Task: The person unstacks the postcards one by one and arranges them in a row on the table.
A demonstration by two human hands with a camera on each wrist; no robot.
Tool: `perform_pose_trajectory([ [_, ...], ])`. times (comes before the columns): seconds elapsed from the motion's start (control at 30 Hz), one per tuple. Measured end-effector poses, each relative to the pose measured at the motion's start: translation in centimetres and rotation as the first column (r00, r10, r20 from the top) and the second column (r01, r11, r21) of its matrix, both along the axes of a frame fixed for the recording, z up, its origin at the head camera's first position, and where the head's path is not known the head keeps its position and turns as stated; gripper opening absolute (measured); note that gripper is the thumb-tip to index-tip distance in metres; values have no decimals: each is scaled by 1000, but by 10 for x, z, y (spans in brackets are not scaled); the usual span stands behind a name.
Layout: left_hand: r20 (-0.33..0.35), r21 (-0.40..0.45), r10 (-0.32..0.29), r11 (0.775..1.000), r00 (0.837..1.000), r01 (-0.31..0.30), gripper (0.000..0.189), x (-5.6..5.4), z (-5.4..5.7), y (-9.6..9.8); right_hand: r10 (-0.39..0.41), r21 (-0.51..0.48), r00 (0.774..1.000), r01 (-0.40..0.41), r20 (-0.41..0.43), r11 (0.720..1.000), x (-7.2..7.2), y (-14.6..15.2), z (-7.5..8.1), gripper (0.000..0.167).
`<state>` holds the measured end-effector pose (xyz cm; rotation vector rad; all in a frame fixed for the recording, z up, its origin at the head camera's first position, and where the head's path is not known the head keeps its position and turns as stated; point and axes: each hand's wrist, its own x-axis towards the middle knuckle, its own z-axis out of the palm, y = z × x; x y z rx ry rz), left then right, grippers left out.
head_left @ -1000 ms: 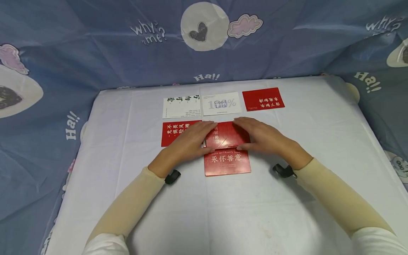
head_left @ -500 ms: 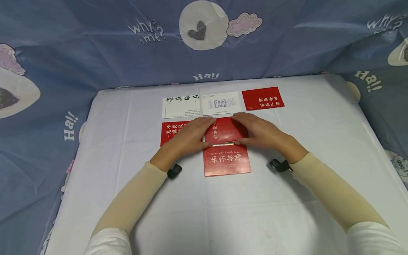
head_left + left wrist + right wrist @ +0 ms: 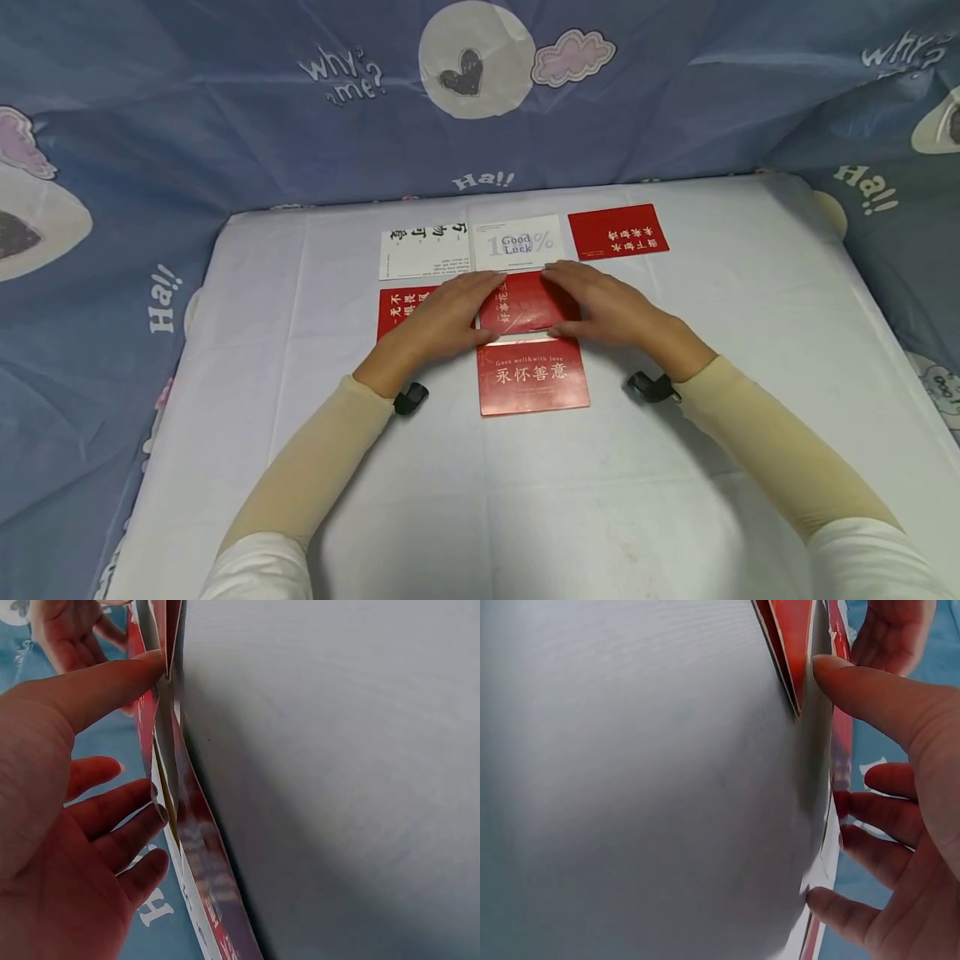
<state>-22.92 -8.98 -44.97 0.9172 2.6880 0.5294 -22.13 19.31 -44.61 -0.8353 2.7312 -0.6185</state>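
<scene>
A red greeting card [image 3: 528,302] with white characters lies in the middle of the group, between both hands. My left hand [image 3: 442,321] holds its left end, thumb at the near edge and fingertips at the far edge. At the opposite end my right hand [image 3: 611,307] grips it the same way. In the left wrist view the left thumb [image 3: 127,679] presses the card's near edge, while the right wrist view shows the right thumb [image 3: 855,686] doing likewise. Directly below is another red card [image 3: 534,392], and the left hand partly covers a third red card [image 3: 397,304].
Along the back lie a white card with green characters [image 3: 424,254], a white Good Luck card [image 3: 519,243] and a slightly turned red card [image 3: 618,232]. A white cloth [image 3: 405,517] covers the table. Blue patterned fabric [image 3: 225,108] rises behind and at the sides.
Both hands have shifted the held red card a little away from the body, up toward the back row. A narrow white gap now shows between it and the red card below.
</scene>
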Motion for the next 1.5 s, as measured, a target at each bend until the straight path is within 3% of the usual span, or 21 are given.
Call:
perform_pose_trajectory([
  [0.9,87,-7,29,1000,996,-29,94,-3,1,0,-1,19,1000,0,23,1000,-4,0,-6,90],
  [1.5,75,-12,41,999,996,-40,93,-1,-2,-1,5,30,1000,-6,30,1000,-5,1,-7,89],
])
